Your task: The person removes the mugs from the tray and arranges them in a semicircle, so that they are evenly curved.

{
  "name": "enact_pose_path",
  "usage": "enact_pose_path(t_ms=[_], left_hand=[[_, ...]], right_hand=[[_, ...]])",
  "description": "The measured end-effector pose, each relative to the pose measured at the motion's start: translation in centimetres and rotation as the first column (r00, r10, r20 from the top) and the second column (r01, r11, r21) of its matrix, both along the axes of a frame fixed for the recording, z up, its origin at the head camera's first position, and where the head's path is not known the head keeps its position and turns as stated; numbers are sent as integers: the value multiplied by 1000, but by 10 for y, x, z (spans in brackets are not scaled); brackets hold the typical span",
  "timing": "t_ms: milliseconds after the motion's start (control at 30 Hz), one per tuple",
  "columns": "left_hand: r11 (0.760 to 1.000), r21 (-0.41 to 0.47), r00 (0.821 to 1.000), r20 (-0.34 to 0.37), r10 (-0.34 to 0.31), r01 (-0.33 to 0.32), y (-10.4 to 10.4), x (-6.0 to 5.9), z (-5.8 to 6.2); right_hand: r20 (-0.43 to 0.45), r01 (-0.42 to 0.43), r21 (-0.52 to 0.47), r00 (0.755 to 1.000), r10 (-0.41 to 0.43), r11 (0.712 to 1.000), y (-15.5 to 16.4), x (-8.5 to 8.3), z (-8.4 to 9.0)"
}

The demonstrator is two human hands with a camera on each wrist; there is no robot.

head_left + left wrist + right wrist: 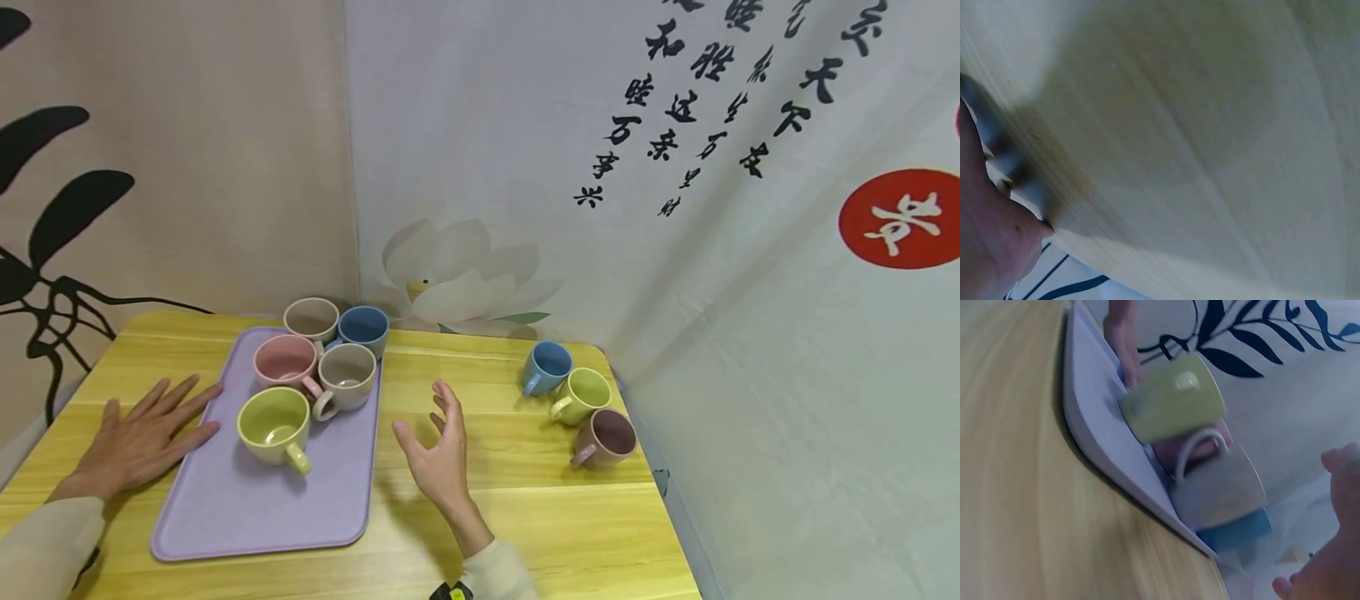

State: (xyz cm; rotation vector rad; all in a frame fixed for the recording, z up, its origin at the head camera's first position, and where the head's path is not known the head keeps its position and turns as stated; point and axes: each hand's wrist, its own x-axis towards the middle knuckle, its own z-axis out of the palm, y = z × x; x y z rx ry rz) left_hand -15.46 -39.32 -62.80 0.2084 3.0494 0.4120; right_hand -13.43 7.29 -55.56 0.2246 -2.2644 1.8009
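Observation:
A lilac tray (247, 508) lies on the yellow wooden table (525, 533). On its far part stand a green cup (273, 427), a pink cup (285, 362) and a beige cup (347, 375); a second beige cup (311, 318) and a blue cup (363, 329) stand at its far edge. My left hand (142, 437) lies flat on the table, fingertips touching the tray's left rim. My right hand (438, 450) hovers open, empty, just right of the tray. The right wrist view shows the tray (1094, 434), green cup (1172, 400) and beige cup (1222, 487).
Three more cups stand at the table's right: blue (546, 367), green (581, 395) and mauve (606, 437). Printed cloth walls close in behind and on the right. The table's right edge (663, 500) is near those cups. The left wrist view shows only blurred tabletop (1210, 137).

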Motion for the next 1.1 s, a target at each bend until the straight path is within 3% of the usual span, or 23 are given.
enact_pose_path(t_ms=[333, 600, 800, 1100], left_hand=[[1000, -8, 1000, -12, -5, 5, -1, -1, 1], [1000, -5, 1000, -10, -4, 3, -1, -2, 0], [1000, 12, 999, -32, -5, 5, -3, -3, -5], [1000, 17, 1000, -31, 1, -1, -3, -2, -9]], right_hand=[[-1, -212, 124, 977, 214, 969, -38, 15, 0], [28, -357, 208, 933, 359, 911, -56, 25, -5], [31, -457, 254, 885, 465, 852, -69, 30, -10], [107, -549, 254, 834, 541, 797, -81, 35, -14]])
